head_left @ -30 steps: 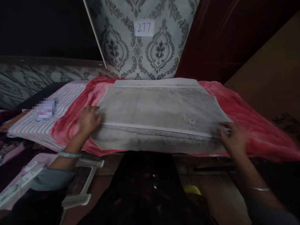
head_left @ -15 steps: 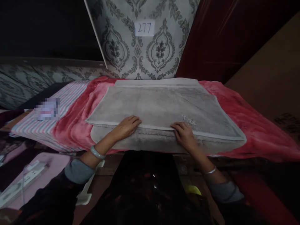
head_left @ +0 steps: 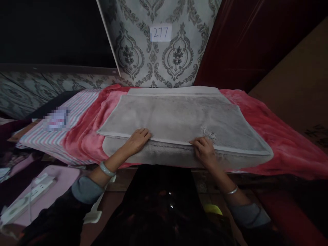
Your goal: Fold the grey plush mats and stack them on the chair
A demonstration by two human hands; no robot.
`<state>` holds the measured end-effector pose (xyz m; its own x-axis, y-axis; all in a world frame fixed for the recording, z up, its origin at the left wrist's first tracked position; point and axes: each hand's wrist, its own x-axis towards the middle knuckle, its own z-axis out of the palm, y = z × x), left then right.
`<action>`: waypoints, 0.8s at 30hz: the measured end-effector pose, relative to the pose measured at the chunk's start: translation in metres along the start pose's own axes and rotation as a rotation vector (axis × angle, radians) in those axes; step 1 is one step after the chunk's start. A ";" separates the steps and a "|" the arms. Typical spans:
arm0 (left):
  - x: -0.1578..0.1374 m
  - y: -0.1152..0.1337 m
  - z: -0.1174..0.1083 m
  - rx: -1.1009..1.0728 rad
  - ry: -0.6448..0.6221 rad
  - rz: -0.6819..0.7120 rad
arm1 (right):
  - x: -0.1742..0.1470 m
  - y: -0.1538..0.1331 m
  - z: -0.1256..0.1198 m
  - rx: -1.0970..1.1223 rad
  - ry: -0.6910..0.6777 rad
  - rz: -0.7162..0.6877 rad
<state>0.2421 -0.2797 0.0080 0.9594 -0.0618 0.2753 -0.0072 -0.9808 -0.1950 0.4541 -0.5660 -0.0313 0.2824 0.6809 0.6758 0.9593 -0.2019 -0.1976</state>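
Observation:
A grey plush mat (head_left: 169, 112) with a pale border lies folded over itself, its upper layer's near edge running across the front. My left hand (head_left: 138, 139) closes on that bordered edge left of the middle, fingers curled over it. Farther right, my right hand (head_left: 204, 150) pinches the same edge between thumb and fingertips, close to a whitish patch on the mat. Under it spreads a red-pink plush blanket (head_left: 258, 119), showing on both sides.
A striped cloth (head_left: 48, 140) covers the left end, with a blurred-out item on it. Behind are a dark screen (head_left: 56, 34), patterned wall and a paper marked 277 (head_left: 161, 32). A power strip (head_left: 28, 200) lies on a pink surface (head_left: 64, 176) at lower left.
The view has shifted slightly. My left hand has slid a little left along the edge; my right hand keeps nearly the same place on it.

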 end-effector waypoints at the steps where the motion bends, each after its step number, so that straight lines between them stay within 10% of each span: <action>1: -0.001 0.001 0.000 0.006 0.002 0.006 | -0.002 0.000 0.001 -0.009 -0.008 0.001; 24: -0.018 0.010 -0.006 -0.128 0.007 0.025 | -0.016 0.001 -0.010 0.068 -0.008 0.008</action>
<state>0.2235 -0.2892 0.0070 0.9563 -0.0870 0.2790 -0.0671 -0.9945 -0.0801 0.4507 -0.5842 -0.0350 0.2899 0.6852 0.6681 0.9548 -0.1594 -0.2508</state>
